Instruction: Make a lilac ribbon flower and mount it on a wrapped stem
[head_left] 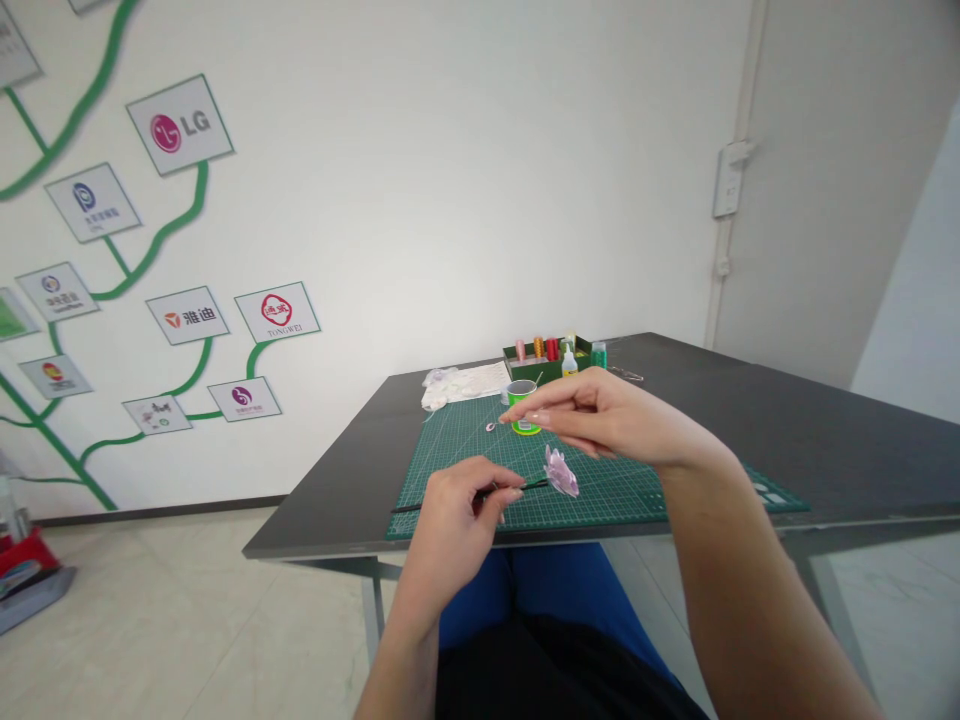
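My left hand (463, 503) pinches the thin dark stem (534, 485) of an artificial flower between thumb and fingers, just over the front of the green cutting mat (442, 450). The flower head (561, 472), pale purple with layered petals, tilts to the right at the stem's end. Above and behind it hovers my right hand (600, 415), thumb and fingertips drawn together and pointing left. Whatever lies between those fingertips is too small to make out. Close to them a small pale pink petal-like piece (490, 427) shows against the mat.
Behind my right hand stands a green and white tub (523, 388). A white cloth (480, 381) lies at the back left of the dark table (337, 470). Farther back are a green box (514, 366) with thread spools, a glue bottle (570, 362) and scissors (626, 375).
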